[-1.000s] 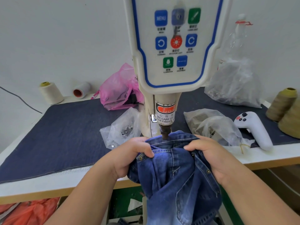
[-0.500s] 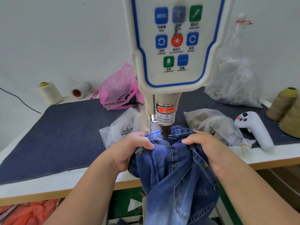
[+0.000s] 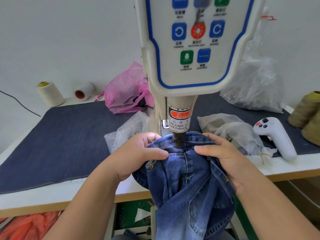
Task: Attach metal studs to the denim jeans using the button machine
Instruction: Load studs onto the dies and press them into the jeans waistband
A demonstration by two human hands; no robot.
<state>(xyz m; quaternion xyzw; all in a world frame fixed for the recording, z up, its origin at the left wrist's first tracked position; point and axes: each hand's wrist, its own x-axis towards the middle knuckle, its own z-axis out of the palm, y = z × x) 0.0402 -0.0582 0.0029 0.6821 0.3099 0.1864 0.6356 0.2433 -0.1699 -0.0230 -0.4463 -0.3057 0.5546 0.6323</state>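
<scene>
The blue denim jeans (image 3: 188, 184) hang over the table's front edge, their top bunched under the button machine (image 3: 187, 49). The machine's dark punch (image 3: 178, 142) presses down onto the denim seam. My left hand (image 3: 138, 155) grips the fabric left of the punch, thumb on top. My right hand (image 3: 223, 156) grips the fabric on the right side. Small brass studs (image 3: 151, 166) show on the denim below my left thumb and near my right palm.
A dark denim mat (image 3: 60, 144) covers the table. Clear bags of metal parts (image 3: 230, 134) lie either side of the machine, a pink bag (image 3: 124, 94) behind. A white controller (image 3: 275, 135) lies at right, thread cones (image 3: 50, 94) at both far sides.
The punch has come down onto the denim. Both hands pushed the jeans slightly further under the machine head and hold the fabric taut. The view has moved closer.
</scene>
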